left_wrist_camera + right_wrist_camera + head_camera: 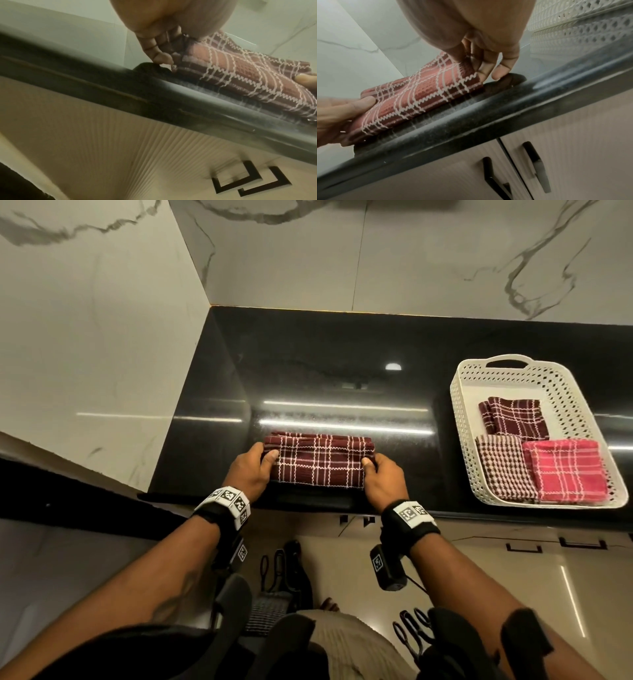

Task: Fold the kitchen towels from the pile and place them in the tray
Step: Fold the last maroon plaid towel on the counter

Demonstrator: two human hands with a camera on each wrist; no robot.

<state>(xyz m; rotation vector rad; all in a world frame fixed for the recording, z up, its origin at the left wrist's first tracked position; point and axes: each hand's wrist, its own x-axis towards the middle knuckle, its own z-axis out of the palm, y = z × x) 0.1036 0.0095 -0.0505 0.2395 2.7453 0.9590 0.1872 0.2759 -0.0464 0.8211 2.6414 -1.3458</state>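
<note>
Slippage looks like the main risk in the head view: the left hand [251, 470] and right hand [383, 479] each pinch one short end of the maroon checked towel [320, 462], a thick folded band lying on the black counter [308, 364] near its front edge, so the loose layers could fan apart or slide off the edge when lifted toward the white tray [460, 419], which already holds three folded towels. Left wrist view shows curled fingers [161, 56] at the towel's end, its white zigzag grid bulging. Right wrist view shows a thumb-and-finger pinch on the other end, layers stacked unevenly.
</note>
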